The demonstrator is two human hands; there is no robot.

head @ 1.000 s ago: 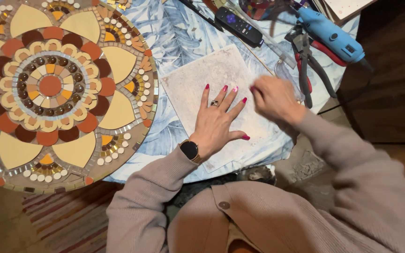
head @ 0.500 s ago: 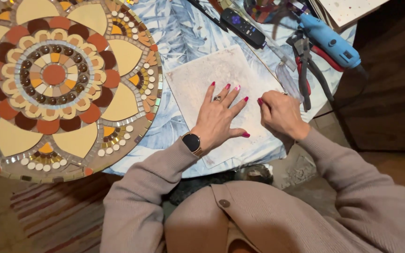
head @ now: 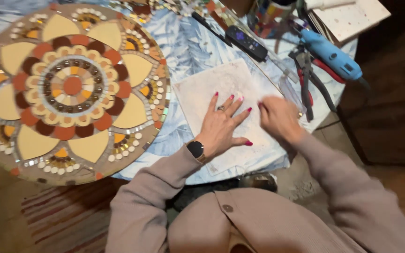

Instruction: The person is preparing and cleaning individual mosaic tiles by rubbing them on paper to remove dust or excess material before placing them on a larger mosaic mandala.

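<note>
The left hand (head: pixel 221 125) is laid flat, fingers spread and released, on a pale square tile (head: pixel 221 89) that lies on the worktop (head: pixel 188 47). The right hand (head: pixel 280 119) is placed just beside it on the tile's edge, curled and blurred; whether anything is held cannot be told. A round mosaic panel (head: pixel 71 89) is seen well left of the left hand. Beyond the right hand are found pliers (head: pixel 305 79), a blue rotary tool (head: pixel 331 56) and a black remote (head: pixel 246 43).
</note>
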